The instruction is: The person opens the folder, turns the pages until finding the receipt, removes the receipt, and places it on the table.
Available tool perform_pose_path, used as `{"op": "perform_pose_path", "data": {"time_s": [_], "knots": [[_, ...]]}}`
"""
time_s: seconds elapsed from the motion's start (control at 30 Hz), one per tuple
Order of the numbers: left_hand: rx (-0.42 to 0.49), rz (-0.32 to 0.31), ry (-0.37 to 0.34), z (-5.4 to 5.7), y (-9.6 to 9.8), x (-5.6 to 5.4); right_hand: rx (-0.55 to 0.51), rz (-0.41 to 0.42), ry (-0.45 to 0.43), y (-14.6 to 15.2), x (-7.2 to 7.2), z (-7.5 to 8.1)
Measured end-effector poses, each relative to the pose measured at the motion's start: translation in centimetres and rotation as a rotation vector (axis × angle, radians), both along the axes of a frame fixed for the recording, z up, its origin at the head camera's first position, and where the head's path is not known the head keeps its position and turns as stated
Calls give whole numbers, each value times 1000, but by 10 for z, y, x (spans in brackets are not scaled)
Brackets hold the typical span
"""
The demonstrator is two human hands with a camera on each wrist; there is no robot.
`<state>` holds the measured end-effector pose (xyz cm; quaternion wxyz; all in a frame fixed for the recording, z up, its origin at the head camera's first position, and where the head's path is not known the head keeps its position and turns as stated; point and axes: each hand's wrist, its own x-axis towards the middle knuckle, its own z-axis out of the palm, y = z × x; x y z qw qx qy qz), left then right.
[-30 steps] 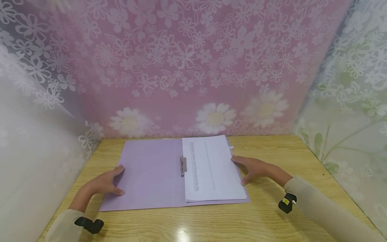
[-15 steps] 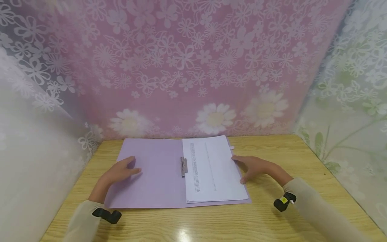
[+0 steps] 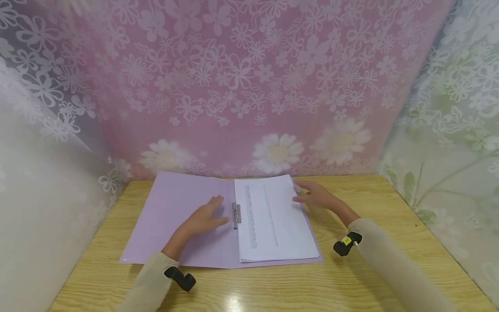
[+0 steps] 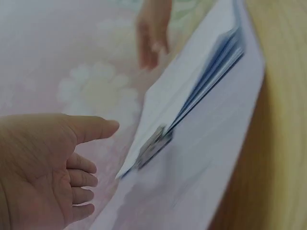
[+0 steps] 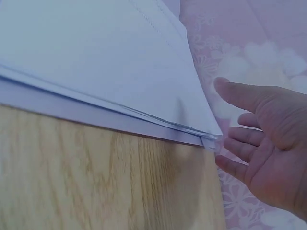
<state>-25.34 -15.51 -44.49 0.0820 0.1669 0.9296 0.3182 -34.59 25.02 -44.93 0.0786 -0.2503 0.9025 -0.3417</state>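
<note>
A purple folder (image 3: 167, 203) lies spread on the table, its left cover tilted slightly up at the outer edge. A stack of printed white paper (image 3: 274, 221) sits on its right side, beside a metal clip (image 3: 236, 215) at the fold. My left hand (image 3: 202, 220) is over the left cover, just left of the clip, holding nothing. In the left wrist view its thumb (image 4: 98, 128) points toward the clip, fingers relaxed. My right hand (image 3: 317, 196) is at the upper right edge of the paper. The right wrist view shows its fingers (image 5: 242, 136) loosely spread around the stack's corner, gripping nothing.
The wooden table (image 3: 351, 281) extends in front and to both sides. A flowered pink curtain (image 3: 249, 86) hangs behind it, with pale flowered cloth (image 3: 460, 130) at the right. A small clear tab (image 5: 211, 143) sticks out at the folder's corner. Both wrists carry black cameras.
My left hand has moved right from the outer edge across the cover to near the clip. The cover's outer edge has risen. My right hand has slid away along the paper's right edge.
</note>
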Motion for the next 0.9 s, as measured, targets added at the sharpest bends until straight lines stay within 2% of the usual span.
{"op": "perform_pose_path", "data": {"time_s": [0.1, 0.2, 0.37, 0.57, 0.9], "knots": [[-36, -108, 21, -3, 24, 4, -12, -42, 6, -4, -7, -3], [-101, -207, 38, -6, 39, 8, -33, -71, 4, -8, -15, -8], [-234, -290, 60, -10, 52, 12, -43, -87, -24, -12, -25, -18], [-313, -298, 46, -14, 58, 14, -19, -104, -45, -15, -32, -25], [-382, -291, 50, -18, 63, 12, 6, -118, -38, -18, -31, -21]]}}
